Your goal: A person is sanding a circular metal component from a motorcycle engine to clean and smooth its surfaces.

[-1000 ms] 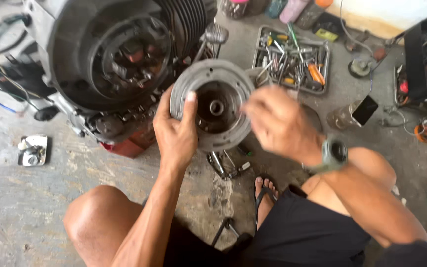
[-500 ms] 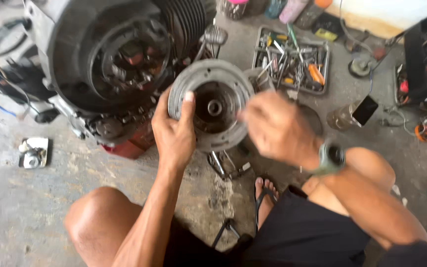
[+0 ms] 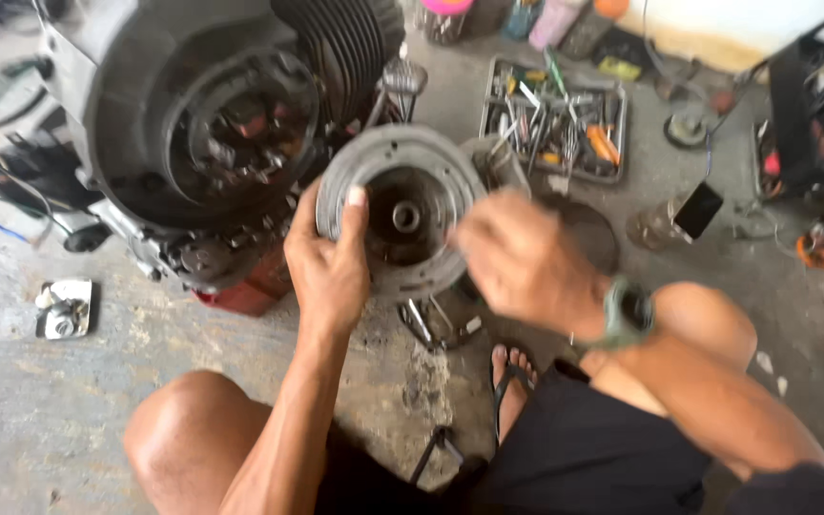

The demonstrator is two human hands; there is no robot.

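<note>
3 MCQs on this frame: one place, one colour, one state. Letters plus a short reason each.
1. Where is the tool tray relative to the round metal rotor?
A. upper right of it B. lower left of it C. beneath it
2. Colour of the flip-flop strap?
A. white B. black C. red
3. State of the left hand?
A. flat on the floor B. gripping the rotor's rim C. inside the tray

A: the tray lies on the floor beyond the right hand.
B: the strap is dark.
B: the thumb hooks over the rim.
</note>
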